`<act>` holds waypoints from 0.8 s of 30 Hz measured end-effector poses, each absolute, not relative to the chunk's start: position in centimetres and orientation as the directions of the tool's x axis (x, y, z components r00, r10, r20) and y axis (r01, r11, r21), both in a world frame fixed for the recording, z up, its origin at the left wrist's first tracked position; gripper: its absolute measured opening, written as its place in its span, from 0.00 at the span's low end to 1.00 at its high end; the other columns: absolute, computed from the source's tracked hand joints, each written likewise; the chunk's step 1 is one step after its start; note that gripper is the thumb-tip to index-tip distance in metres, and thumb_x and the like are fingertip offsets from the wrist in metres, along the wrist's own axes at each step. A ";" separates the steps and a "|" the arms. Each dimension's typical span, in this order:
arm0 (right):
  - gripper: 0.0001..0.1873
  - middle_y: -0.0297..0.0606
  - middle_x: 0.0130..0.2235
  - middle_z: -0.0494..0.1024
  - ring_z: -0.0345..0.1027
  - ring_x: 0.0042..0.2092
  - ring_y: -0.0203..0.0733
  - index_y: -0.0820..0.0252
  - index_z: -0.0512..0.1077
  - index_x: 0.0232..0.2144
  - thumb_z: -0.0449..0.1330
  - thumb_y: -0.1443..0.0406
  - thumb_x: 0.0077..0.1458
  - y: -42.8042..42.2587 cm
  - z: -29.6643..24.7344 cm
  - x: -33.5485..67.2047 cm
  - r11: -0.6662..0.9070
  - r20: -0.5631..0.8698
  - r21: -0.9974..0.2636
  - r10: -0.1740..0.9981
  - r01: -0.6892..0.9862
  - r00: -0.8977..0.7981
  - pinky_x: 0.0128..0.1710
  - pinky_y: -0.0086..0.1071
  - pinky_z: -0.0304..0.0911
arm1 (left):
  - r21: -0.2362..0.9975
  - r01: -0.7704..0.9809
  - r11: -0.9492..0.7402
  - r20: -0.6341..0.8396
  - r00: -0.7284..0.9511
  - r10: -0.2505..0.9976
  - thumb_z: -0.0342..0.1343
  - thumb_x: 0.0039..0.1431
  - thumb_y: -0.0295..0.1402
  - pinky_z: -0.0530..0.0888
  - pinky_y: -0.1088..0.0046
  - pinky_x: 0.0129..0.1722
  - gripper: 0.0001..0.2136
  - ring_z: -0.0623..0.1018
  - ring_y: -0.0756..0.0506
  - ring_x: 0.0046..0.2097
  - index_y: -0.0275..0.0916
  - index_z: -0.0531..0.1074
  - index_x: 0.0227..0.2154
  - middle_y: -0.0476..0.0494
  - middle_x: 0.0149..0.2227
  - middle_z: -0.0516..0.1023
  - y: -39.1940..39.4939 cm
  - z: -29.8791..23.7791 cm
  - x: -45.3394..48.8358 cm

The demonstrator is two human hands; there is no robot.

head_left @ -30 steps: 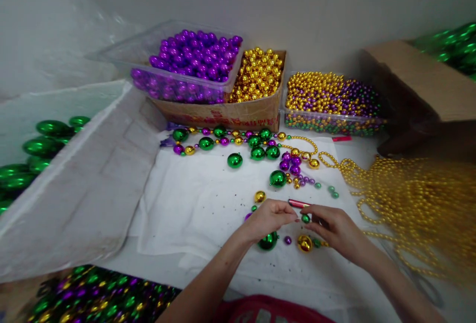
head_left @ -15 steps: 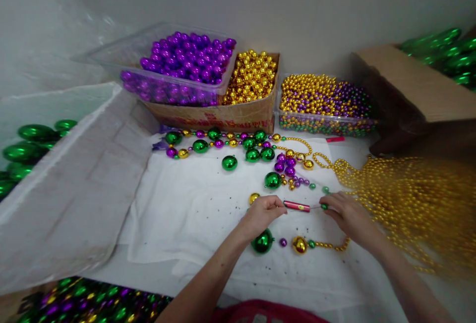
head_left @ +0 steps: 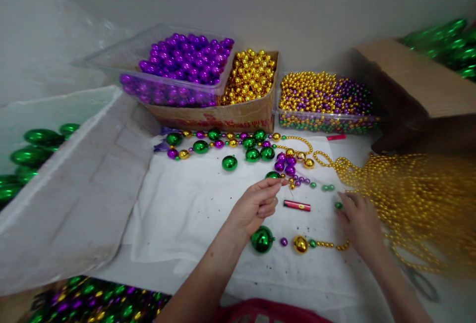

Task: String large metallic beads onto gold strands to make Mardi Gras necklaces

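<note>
My left hand [head_left: 258,204] is closed in a pinch above the white cloth, with a thin, faint string at its fingertips. Smeared by motion, my right hand [head_left: 359,221] is beside a small green bead [head_left: 338,205]; whether it grips the bead is unclear. Between the hands, a red lighter [head_left: 296,205] lies on the cloth. Below it are a big green ball [head_left: 262,239], a small purple bead [head_left: 283,242] and a gold ball [head_left: 300,244], in line with a gold bead strand [head_left: 327,244] that runs toward my right wrist.
Behind stand a clear tub of purple balls [head_left: 186,60], a carton of gold balls [head_left: 253,78] and a bin of small mixed beads [head_left: 323,100]. A finished-looking bead string [head_left: 201,146] lies across the cloth. Gold bead strands [head_left: 416,204] heap at right; a white-lined box [head_left: 74,189] flanks the left.
The lighter has left my left hand and lies on the cloth. My left hand has risen slightly, pinching near the string. My right hand has shifted right and down, with the green bead further right.
</note>
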State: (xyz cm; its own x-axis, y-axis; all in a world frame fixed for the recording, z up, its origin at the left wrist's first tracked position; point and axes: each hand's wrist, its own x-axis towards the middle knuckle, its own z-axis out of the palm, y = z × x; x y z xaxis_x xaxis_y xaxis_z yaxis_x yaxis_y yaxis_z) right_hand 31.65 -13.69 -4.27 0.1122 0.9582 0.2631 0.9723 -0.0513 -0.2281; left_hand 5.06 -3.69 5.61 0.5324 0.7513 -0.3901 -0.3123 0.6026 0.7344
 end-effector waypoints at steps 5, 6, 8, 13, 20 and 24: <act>0.16 0.43 0.41 0.75 0.67 0.44 0.51 0.55 0.75 0.40 0.54 0.54 0.59 -15.3 -0.5 25.4 -0.170 -0.027 -0.889 0.947 0.426 0.321 0.45 0.45 0.63 | 0.861 -0.135 0.490 -0.358 0.521 0.774 0.60 0.50 0.35 0.49 0.79 0.17 0.11 0.53 0.59 0.17 0.37 0.77 0.36 0.49 0.29 0.76 -4.9 5.8 6.2; 0.17 0.42 0.42 0.76 0.68 0.45 0.50 0.54 0.75 0.41 0.53 0.53 0.59 -15.5 0.3 23.8 -0.216 -0.156 -0.955 0.949 0.205 0.274 0.44 0.44 0.63 | 0.890 -0.076 0.449 -0.339 0.549 0.764 0.60 0.50 0.35 0.54 0.80 0.18 0.10 0.59 0.58 0.19 0.37 0.78 0.36 0.47 0.30 0.77 -5.4 5.6 6.4; 0.20 0.41 0.43 0.77 0.68 0.44 0.48 0.54 0.76 0.42 0.51 0.51 0.60 -15.6 1.4 21.1 -0.259 -0.296 -0.949 0.928 -0.178 0.227 0.44 0.42 0.64 | 0.941 0.018 0.338 -0.276 0.620 0.734 0.58 0.52 0.32 0.66 0.78 0.28 0.09 0.71 0.53 0.28 0.37 0.79 0.35 0.45 0.33 0.79 -6.3 5.4 6.7; 0.11 0.38 0.41 0.78 0.68 0.44 0.44 0.54 0.78 0.35 0.62 0.57 0.53 -14.7 2.4 18.7 -0.202 -0.377 -0.812 0.898 -0.547 0.228 0.44 0.36 0.63 | 0.982 0.167 0.085 -0.179 0.704 0.687 0.51 0.57 0.29 0.68 0.75 0.39 0.11 0.75 0.48 0.37 0.39 0.79 0.36 0.46 0.34 0.79 -7.8 5.2 6.5; 0.03 0.36 0.33 0.75 0.67 0.36 0.40 0.55 0.76 0.29 0.64 0.62 0.52 -15.5 1.9 20.0 -0.239 -0.438 -0.674 0.891 -0.699 0.118 0.35 0.32 0.65 | 0.966 0.257 -0.025 -0.179 0.736 0.653 0.50 0.58 0.31 0.65 0.76 0.31 0.10 0.71 0.50 0.30 0.37 0.78 0.32 0.49 0.28 0.75 -8.7 4.4 6.6; 0.04 0.36 0.37 0.75 0.69 0.40 0.41 0.55 0.72 0.30 0.65 0.64 0.51 -16.3 1.2 22.0 -0.132 -0.472 -0.686 0.829 -0.716 0.299 0.32 0.29 0.66 | 0.950 0.312 -0.027 -0.233 0.761 0.606 0.52 0.58 0.35 0.65 0.76 0.30 0.13 0.71 0.50 0.29 0.40 0.77 0.43 0.48 0.31 0.77 -9.1 3.6 6.9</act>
State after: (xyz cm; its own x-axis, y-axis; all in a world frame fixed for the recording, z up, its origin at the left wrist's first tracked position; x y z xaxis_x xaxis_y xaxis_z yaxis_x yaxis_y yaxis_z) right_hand 21.96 -16.34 1.23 0.2992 0.8291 -0.4722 -0.7155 -0.1324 -0.6859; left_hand 6.94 -9.13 3.58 0.7607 0.6059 -0.2330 0.3120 -0.0266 0.9497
